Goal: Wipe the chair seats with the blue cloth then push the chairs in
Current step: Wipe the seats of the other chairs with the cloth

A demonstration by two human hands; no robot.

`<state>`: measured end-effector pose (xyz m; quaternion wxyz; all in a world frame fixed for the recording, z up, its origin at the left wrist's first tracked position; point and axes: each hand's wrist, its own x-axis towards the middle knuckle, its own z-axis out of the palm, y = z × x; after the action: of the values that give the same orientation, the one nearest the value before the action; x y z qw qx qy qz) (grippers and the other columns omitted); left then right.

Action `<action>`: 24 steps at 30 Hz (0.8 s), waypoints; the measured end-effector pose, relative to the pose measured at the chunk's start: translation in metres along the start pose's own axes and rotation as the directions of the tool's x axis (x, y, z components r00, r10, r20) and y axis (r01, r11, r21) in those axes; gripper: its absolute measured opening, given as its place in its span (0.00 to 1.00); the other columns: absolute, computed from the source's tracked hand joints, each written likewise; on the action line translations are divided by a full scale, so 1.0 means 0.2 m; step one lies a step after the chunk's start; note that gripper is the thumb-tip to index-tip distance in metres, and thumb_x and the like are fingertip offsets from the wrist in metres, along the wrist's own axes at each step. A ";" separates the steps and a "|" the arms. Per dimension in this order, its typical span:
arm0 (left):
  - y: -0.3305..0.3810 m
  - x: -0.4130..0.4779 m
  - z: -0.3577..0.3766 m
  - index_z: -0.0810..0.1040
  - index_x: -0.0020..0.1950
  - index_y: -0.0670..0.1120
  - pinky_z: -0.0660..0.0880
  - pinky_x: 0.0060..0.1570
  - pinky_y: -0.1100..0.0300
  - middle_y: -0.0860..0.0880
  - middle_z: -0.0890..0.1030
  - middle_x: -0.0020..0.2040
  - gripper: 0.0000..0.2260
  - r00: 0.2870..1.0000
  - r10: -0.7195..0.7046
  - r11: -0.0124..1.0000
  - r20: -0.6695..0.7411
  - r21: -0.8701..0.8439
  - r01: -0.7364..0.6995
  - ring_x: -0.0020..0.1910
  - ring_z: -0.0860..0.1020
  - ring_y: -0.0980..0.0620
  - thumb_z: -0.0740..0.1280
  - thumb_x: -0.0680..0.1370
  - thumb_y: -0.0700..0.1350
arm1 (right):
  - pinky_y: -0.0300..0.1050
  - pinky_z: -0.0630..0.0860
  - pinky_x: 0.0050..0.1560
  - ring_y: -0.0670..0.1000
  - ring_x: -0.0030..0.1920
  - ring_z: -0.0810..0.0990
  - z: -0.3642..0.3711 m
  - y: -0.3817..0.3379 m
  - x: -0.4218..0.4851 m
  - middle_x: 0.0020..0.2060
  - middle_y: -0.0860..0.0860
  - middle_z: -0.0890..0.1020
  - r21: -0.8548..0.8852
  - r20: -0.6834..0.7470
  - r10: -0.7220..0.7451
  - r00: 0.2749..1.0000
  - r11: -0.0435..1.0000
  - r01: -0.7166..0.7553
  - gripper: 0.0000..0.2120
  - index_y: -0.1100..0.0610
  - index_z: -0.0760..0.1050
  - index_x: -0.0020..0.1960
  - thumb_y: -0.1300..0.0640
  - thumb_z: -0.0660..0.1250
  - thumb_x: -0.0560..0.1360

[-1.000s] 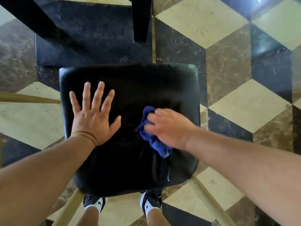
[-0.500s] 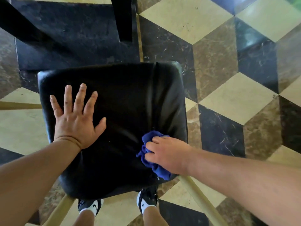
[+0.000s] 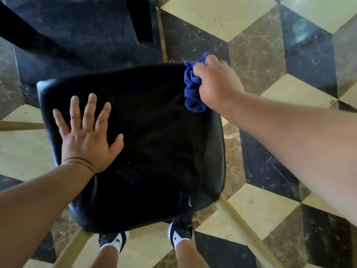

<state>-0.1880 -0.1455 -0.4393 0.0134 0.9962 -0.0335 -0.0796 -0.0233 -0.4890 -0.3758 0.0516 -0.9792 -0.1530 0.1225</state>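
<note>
Cube-pattern marble floor under a black padded chair seat. Dark table leg stands beyond the seat's far edge, apart from it. Left hand lies flat on the seat's left half, fingers spread straight, grasping nothing, tips short of the far edge. Seat middle bare. Blue cloth is bunched at the far right corner, partly past the edge, gripped by right hand with fingers curled round it. Open floor right of the seat. Shoes at the near edge.
</note>
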 end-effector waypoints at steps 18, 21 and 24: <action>0.02 0.01 -0.02 0.58 0.85 0.50 0.42 0.77 0.23 0.43 0.51 0.87 0.41 0.998 0.027 0.999 -0.058 -0.039 -0.030 0.85 0.48 0.32 0.59 0.77 0.69 | 0.55 0.79 0.45 0.58 0.46 0.76 0.24 -1.00 -0.76 0.50 0.55 0.77 0.240 0.319 -0.792 0.520 0.599 0.764 0.09 0.53 0.77 0.51 0.60 0.60 0.74; 0.02 0.01 -0.01 0.58 0.85 0.50 0.42 0.77 0.23 0.43 0.51 0.87 0.40 0.998 0.034 0.998 -0.056 -0.054 -0.037 0.85 0.48 0.32 0.59 0.78 0.69 | 0.56 0.78 0.43 0.60 0.47 0.77 0.35 -1.31 -0.74 0.49 0.57 0.78 0.273 0.228 -0.792 0.566 0.610 0.744 0.08 0.56 0.77 0.48 0.62 0.60 0.75; 0.02 0.01 -0.01 0.58 0.86 0.50 0.43 0.77 0.23 0.43 0.51 0.88 0.40 0.998 0.037 0.998 -0.048 -0.053 -0.040 0.85 0.47 0.33 0.59 0.79 0.69 | 0.53 0.82 0.45 0.58 0.45 0.82 0.39 -1.50 -0.76 0.44 0.55 0.83 0.331 0.264 -0.786 0.559 0.618 0.713 0.04 0.55 0.81 0.43 0.61 0.69 0.71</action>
<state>-0.1855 -0.1491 -0.4377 0.0426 0.9962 -0.0502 -0.0566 -0.2692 -0.2464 -0.3750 0.1590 -0.7655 -0.5512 0.2915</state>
